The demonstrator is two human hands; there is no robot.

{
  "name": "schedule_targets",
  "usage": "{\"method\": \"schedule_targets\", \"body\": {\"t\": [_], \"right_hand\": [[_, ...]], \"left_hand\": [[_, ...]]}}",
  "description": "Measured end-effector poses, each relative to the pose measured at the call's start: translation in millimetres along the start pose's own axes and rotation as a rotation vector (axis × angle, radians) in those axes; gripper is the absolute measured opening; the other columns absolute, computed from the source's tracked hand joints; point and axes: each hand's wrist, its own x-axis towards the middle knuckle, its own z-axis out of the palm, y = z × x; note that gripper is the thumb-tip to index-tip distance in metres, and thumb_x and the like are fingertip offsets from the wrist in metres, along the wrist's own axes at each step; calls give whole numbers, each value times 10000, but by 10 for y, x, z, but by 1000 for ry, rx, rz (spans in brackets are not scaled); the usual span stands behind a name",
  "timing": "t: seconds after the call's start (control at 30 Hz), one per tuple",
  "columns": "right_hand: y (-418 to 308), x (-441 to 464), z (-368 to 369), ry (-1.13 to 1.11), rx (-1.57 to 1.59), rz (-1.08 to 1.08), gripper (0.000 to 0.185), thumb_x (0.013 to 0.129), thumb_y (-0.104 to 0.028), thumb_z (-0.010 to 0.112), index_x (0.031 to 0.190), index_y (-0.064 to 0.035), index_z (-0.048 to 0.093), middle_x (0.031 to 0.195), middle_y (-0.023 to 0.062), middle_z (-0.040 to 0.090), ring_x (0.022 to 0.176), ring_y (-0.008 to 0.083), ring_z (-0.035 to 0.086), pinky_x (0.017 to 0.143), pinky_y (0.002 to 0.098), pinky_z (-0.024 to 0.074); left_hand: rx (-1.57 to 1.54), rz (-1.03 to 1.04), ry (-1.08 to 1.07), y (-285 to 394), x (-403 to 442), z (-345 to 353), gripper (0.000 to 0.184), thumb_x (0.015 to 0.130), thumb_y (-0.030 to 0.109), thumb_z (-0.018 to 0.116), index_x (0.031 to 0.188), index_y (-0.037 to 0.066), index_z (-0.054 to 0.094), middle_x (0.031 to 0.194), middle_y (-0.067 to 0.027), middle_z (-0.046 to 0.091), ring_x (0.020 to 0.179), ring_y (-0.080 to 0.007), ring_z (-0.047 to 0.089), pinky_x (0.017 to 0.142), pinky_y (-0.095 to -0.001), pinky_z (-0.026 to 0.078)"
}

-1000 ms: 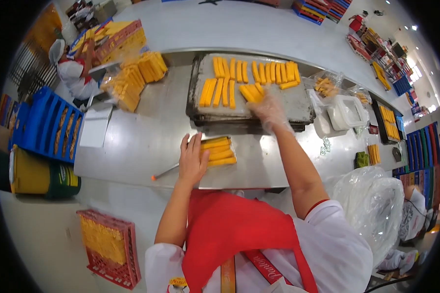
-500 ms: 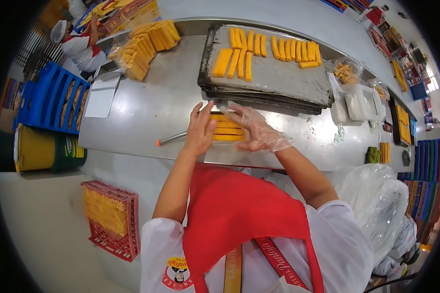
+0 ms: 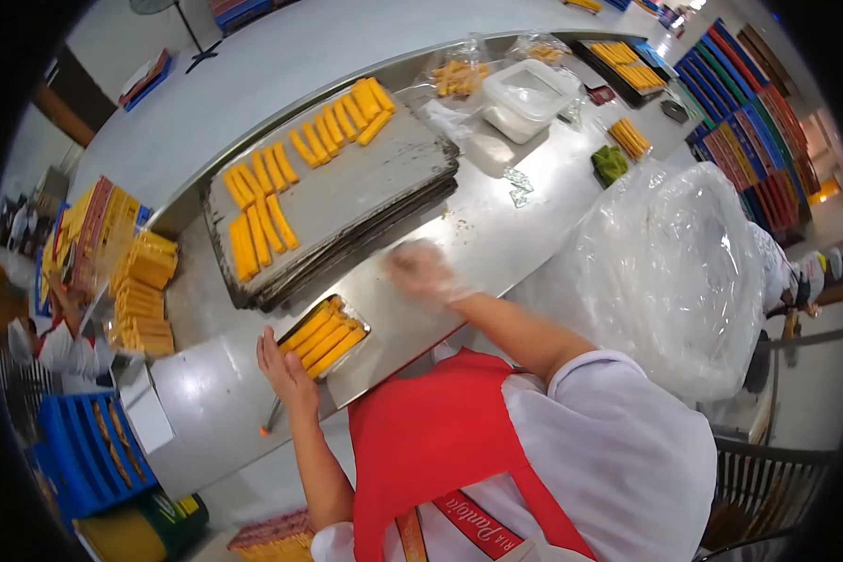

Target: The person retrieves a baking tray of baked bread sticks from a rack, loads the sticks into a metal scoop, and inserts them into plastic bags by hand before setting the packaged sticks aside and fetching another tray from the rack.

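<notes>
Yellow bread sticks (image 3: 324, 339) lie side by side in a small dark-edged tin (image 3: 366, 328) on the steel table. My left hand (image 3: 288, 370) is bare and rests along the tin's left side, fingers stretched out. To the right of the tin, apart from it, my right hand (image 3: 423, 272) hovers over the table in a clear plastic glove. Motion blurs its fingers, so I cannot see whether it holds anything. A thin metal rod with an orange tip (image 3: 264, 431) lies by my left wrist. Behind the tin, a stack of large baking trays (image 3: 365, 178) carries more sticks in rows.
A white lidded tub (image 3: 531, 94), bagged sticks (image 3: 459, 79) and a large clear plastic bag (image 3: 670, 281) are to the right. Stacked sticks (image 3: 145, 295), a notebook (image 3: 147, 412) and a blue crate (image 3: 89, 454) are at left. A co-worker (image 3: 61, 347) is at far left.
The view has turned to the right. My right hand has left the tin's side and moved right. My left hand remains beside the tin, which now shows more fully.
</notes>
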Motion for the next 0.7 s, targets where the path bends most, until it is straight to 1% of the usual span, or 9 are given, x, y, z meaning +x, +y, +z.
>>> {"method": "schedule_targets", "body": {"t": [0.03, 0.07, 0.13, 0.2, 0.33, 0.4, 0.47, 0.6, 0.7], "right_hand": [[315, 65, -135, 142, -90, 131, 402, 998, -384, 530, 860, -46, 697, 932, 187, 685, 929, 372, 650, 844, 510, 507], [806, 138, -166, 366, -96, 225, 354, 987, -343, 538, 882, -43, 694, 921, 196, 670, 837, 375, 649, 787, 507, 521], [1187, 95, -654, 671, -274, 403, 267, 941, -257, 604, 1062, -38, 698, 979, 201, 692, 918, 369, 680, 855, 452, 544], [1273, 10, -1096, 731, -300, 542, 272, 933, -238, 626, 1077, -14, 682, 953, 193, 688, 961, 396, 666, 877, 456, 533], [1480, -24, -1036, 562, -411, 521, 236, 891, -171, 641, 1036, 9, 683, 908, 192, 677, 933, 408, 661, 874, 458, 534], [1615, -24, -851, 413, -635, 277, 224, 920, -196, 617, 986, 9, 679, 959, 225, 697, 887, 382, 685, 779, 466, 554], [1507, -51, -660, 482, -801, 210, 193, 896, -165, 610, 928, 12, 679, 900, 215, 699, 830, 365, 690, 764, 465, 560], [1438, 3, -392, 494, -769, 190, 170, 890, -118, 573, 900, 10, 684, 842, 190, 700, 815, 325, 703, 706, 428, 581], [1351, 49, -233, 536, -572, 300, 104, 807, -59, 585, 794, -31, 685, 800, 185, 689, 765, 356, 686, 695, 482, 564]], "left_hand": [[5, 0, -4, 7, 1, -5, 638, 1084, 465, 305, 1508, -5, 391, 1538, -177, 439, 1446, -410, 320, 1184, -493, 247], [2, 14, -10, 18, 4, -4, 638, 1084, 465, 305, 1508, -5, 391, 1538, -177, 439, 1446, -410, 320, 1184, -493, 247], [25, -8, -15, 37, 0, -11, 634, 1087, 457, 300, 1506, -9, 391, 1541, -180, 433, 1445, -417, 319, 1183, -503, 246], [38, 6, -18, 27, 1, -13, 622, 1089, 443, 305, 1505, -11, 392, 1541, -183, 431, 1445, -420, 317, 1183, -508, 245], [60, 32, -2, -37, -15, 13, 592, 1091, 406, 329, 1501, -17, 393, 1537, -194, 430, 1442, -431, 316, 1180, -522, 246], [57, 57, -1, -57, -32, 7, 580, 1090, 388, 345, 1500, -20, 395, 1538, -192, 430, 1439, -433, 319, 1179, -525, 248], [38, 20, 6, -30, -26, 16, 584, 1088, 390, 352, 1494, -26, 403, 1536, -196, 433, 1438, -432, 320, 1179, -526, 249], [19, 50, 52, -79, -12, 52, 632, 1083, 445, 360, 1492, -34, 409, 1515, -233, 443, 1423, -425, 347, 1180, -517, 262], [-19, 55, 55, -102, 2, 60, 676, 1078, 493, 351, 1517, -21, 372, 1548, -243, 390, 1426, -412, 356, 1183, -504, 263]]}}
